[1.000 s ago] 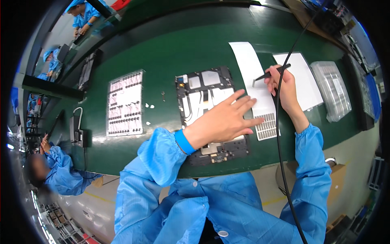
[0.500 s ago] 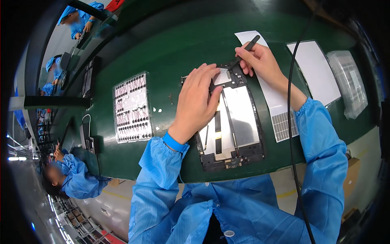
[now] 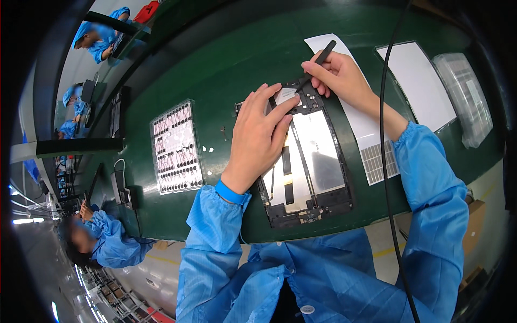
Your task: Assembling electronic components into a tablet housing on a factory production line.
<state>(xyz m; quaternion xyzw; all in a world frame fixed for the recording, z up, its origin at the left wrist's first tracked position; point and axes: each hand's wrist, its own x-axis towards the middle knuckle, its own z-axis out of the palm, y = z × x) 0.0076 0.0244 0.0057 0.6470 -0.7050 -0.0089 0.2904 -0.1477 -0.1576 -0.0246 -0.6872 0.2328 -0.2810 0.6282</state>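
An opened tablet [image 3: 323, 156] lies on the green bench before me, its silvery inner plate and black frame showing. My left hand [image 3: 256, 132] rests over its upper left part, fingers stretched out, the index fingertip on a small white piece near the top. A blue band [image 3: 230, 192] circles that wrist. In my right hand [image 3: 344, 81] is a pair of black tweezers [image 3: 326, 52], slanting down to the tablet's upper end. Their tips meet the black parts beside my left index finger; whether they grip anything is too small to tell.
Left of the tablet stands a clear tray [image 3: 173, 137] of small black round parts with thin wires. A loose part [image 3: 223, 131] and white bits lie between. Rightward are a paper strip [image 3: 353, 116], a white sheet [image 3: 417, 81], clear packaging [image 3: 467, 102] and a hanging black cable [image 3: 383, 107].
My left index finger has moved right and down onto the small white piece, separating from the other fingers. The tweezers have shifted slightly left and up in the picture. The whole view has tilted slightly.
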